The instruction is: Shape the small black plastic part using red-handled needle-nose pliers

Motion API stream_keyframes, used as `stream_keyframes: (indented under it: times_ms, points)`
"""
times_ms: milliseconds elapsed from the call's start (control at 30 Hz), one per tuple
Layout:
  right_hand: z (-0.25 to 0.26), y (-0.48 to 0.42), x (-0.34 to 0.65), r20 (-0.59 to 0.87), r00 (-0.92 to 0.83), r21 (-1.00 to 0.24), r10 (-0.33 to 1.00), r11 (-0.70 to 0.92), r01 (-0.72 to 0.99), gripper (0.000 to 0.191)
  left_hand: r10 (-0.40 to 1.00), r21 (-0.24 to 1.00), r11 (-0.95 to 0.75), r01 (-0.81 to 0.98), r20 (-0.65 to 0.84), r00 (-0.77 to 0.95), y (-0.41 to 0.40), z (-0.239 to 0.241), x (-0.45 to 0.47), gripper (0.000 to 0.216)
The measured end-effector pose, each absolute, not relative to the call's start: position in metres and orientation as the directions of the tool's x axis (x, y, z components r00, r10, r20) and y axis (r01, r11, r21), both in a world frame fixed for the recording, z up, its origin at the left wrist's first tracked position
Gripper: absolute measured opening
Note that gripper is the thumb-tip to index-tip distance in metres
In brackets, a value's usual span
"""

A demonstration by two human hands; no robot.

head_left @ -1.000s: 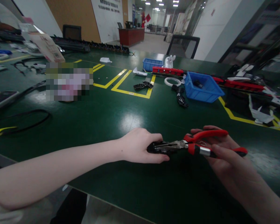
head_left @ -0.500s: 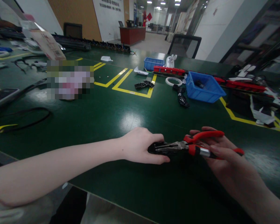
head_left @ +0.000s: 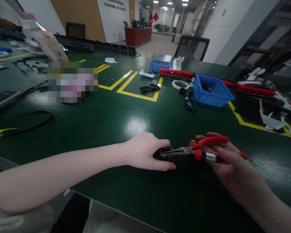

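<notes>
L hand [head_left: 144,152] pinches black part [head_left: 157,155] at near side of worktop [head_left: 106,119], contact unclear; R hand [head_left: 232,171] holds pliers [head_left: 198,154] right at part. Part prob. light, stiff, maybe brittle: grip sides. Pliers likely heavier; take red handles [head_left: 214,139].

Bare forearms, one loose greyish-beige sleeve [head_left: 9,223].
The sleeve's cloth looks soft and plain, falling in broad creases, with a loosely curved edge near the elbow. Beyond it the left forearm [head_left: 63,171] is slim, smooth and uncovered, narrowing toward the left hand [head_left: 147,152], with one small round mark [head_left: 127,155] by the wrist. The right hand [head_left: 229,161] is ungloved and slender-fingered; the right forearm [head_left: 269,200] is bare to the picture's edge.
</notes>
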State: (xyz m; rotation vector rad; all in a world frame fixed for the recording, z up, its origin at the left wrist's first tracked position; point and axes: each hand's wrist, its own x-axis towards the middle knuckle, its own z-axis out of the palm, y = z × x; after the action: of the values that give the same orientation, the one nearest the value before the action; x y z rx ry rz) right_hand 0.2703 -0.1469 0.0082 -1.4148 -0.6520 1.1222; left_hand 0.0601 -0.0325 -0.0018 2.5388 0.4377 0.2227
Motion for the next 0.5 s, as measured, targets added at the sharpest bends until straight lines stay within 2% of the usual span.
stream_keyframes:
  times_ms: [333, 500]
  points:
    - [0.0061, -0.1432, 0.269, -0.276, 0.413, -0.954, 0.868, -0.195, -0.228, 0.038, 0.338, 0.542, -0.805, 0.241, 0.085, 0.937, -0.033, -0.0015, 0.0597, 0.038]
    - [0.0087, -0.1431, 0.2666, -0.331, 0.414, -0.932, 0.848, -0.225, -0.285, 0.041, 0.332, 0.534, -0.811, 0.239, 0.085, 0.939, -0.0335, 0.0003, 0.0605, 0.038]
